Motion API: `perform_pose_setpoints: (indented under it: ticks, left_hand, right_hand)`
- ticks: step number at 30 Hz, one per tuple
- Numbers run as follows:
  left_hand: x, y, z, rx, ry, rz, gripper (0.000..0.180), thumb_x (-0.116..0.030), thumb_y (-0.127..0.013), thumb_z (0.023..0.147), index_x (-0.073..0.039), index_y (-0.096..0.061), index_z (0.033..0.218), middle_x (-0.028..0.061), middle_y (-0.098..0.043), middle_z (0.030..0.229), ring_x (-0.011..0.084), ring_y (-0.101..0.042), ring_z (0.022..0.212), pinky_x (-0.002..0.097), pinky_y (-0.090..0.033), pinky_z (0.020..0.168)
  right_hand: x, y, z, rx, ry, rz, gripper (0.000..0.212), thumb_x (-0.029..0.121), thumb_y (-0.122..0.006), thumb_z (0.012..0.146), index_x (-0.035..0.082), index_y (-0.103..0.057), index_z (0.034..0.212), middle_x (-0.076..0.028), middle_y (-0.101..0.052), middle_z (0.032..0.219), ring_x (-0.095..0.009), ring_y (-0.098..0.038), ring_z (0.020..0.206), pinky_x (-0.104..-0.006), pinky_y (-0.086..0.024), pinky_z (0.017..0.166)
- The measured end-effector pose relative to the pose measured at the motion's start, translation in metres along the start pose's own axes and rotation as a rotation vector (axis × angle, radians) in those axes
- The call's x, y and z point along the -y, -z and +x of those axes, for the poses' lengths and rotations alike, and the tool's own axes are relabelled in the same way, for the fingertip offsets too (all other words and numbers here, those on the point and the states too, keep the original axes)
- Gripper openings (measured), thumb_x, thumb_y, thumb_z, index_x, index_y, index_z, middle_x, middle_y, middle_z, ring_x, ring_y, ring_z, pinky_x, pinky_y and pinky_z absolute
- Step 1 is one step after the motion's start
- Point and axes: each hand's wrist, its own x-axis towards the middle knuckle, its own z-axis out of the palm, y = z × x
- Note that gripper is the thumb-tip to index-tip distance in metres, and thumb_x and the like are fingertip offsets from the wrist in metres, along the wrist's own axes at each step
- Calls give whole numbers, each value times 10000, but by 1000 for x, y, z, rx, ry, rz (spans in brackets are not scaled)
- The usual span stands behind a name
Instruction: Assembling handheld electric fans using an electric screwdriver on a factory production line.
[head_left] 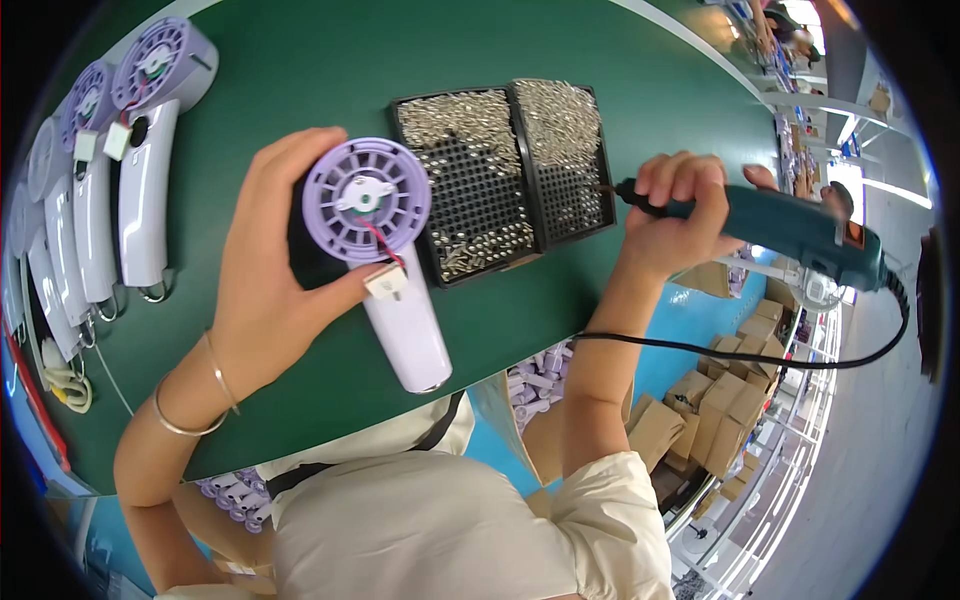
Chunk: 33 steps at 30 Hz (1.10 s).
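Note:
My left hand [268,255] grips a small handheld fan [408,335] with a round purple head and a pale handle. The grille faces up, and red wires run from its middle to a white connector by my thumb. In my right hand [682,212] is a dark green electric screwdriver [790,225], held level with its bit pointing left. The bit's tip is at the right edge of the smaller black screw tray [575,200]; whether a screw sits on it I cannot tell. Beside it lies a larger black tray [460,165], its holes partly filled with silvery screws.
Several more purple-and-white fans [150,190] lie in a row on the green table [300,60] at the left. The screwdriver's black cord [720,350] loops over my right forearm. Boxes of purple parts [535,385] stand below the near edge; cardboard boxes [725,410] are stacked at the right.

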Motion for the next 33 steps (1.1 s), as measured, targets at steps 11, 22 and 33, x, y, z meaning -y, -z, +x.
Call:
perform_pose_setpoints:
  ticks: [11, 22, 33]
  left_hand:
    - [6, 8, -4, 3, 0, -24, 715, -149, -848, 619, -62, -510, 1243, 115, -539, 1228, 310, -524, 1110, 381, -418, 947]
    - [9, 7, -8, -6, 32, -75, 729, -112, -834, 610, -90, -524, 1270, 105, -536, 1251, 315, -507, 1111, 393, -414, 959]
    - [9, 5, -8, -12, 13, -66, 727, -111, -823, 598, -68, -527, 1261, 123, -541, 1241, 322, -511, 1109, 396, -411, 965]
  right_hand:
    - [68, -100, -9, 349, -17, 334, 225, 163, -495, 851, 24, -544, 1021, 23, -468, 621, -86, -435, 458, -252, -340, 427]
    - [53, -134, -4, 676, -165, 18, 310, 255, -453, 848, 168, -354, 568, 34, -429, 627, -104, -398, 457, -294, -330, 451]
    - [33, -148, -18, 711, -252, 22, 303, 257, -386, 877, 157, -339, 594, 9, -394, 623, -134, -388, 484, -321, -342, 489]
